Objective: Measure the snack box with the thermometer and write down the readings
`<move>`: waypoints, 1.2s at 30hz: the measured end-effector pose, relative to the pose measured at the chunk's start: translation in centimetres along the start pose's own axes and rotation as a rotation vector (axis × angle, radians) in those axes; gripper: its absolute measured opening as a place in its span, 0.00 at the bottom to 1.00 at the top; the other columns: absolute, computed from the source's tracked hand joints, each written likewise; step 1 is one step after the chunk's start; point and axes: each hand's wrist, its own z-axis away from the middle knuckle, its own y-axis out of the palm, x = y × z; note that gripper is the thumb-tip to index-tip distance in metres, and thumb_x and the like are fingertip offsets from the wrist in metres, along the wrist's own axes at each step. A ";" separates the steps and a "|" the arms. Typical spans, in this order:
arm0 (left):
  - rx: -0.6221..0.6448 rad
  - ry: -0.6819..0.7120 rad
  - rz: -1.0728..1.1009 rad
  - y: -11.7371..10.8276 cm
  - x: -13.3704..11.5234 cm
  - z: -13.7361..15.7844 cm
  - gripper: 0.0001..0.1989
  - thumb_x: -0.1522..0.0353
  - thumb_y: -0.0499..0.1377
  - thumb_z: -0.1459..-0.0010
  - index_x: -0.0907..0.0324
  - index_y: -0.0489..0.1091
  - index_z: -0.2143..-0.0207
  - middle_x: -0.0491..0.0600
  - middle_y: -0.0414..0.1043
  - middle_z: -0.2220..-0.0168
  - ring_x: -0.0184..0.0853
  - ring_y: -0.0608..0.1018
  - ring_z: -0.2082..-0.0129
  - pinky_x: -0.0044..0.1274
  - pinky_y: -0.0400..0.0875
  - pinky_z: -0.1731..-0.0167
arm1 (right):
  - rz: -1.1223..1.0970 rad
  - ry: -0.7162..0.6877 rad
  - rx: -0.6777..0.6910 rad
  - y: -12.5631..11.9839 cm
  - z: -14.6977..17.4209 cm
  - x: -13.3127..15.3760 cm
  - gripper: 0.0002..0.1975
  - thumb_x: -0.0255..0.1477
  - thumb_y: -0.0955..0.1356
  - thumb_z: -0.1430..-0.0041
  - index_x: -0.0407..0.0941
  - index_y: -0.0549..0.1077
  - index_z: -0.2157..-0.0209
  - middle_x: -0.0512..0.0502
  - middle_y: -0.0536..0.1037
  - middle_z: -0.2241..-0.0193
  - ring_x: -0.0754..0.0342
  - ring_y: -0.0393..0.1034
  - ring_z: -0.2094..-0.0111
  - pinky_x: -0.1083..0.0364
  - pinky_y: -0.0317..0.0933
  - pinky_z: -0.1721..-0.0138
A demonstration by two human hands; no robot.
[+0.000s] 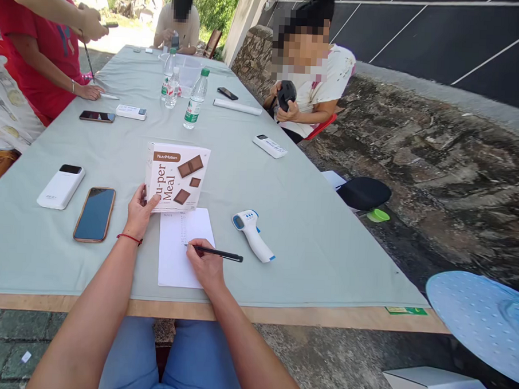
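Observation:
My left hand (142, 211) grips the lower left corner of a white box (178, 182) with chocolate pieces printed on it, held upright over the table. Beneath the box's lower edge lies a sheet of white paper (170, 265) with a column of small handwriting. A black pen (222, 253) is in the closed fingers of my right hand (207, 267), its tip at the writing. To the right of that hand rests a white and blue infrared thermometer (253, 234). Left of my left hand lie a smartphone (94, 215) and a white power bank (62, 187).
Farther up the cloth-covered table (325, 255) stand several bottles, one a green-capped water bottle (196, 100), and a clear plastic tub (190, 71). Another phone (96, 116), more power banks and a white roll (237, 106) lie around them. Other people are along the left, right and far sides.

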 end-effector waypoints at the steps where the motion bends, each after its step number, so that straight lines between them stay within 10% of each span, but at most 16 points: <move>1: 0.001 -0.004 0.002 0.0 0.0 0.0 0.44 0.53 0.73 0.56 0.59 0.66 0.39 0.59 0.69 0.38 0.50 0.71 0.37 0.38 0.69 0.39 | -0.004 0.003 -0.011 0.0 0.0 0.0 0.12 0.40 0.65 0.52 0.47 0.73 0.75 0.50 0.75 0.79 0.52 0.67 0.76 0.53 0.63 0.71; 36: 0.014 0.004 0.001 -0.1 0.1 0.0 0.41 0.53 0.73 0.55 0.57 0.67 0.41 0.58 0.69 0.38 0.50 0.73 0.40 0.37 0.74 0.44 | 0.035 0.048 -0.048 0.0 0.1 0.3 0.13 0.42 0.64 0.54 0.48 0.73 0.75 0.49 0.75 0.78 0.50 0.68 0.74 0.52 0.64 0.68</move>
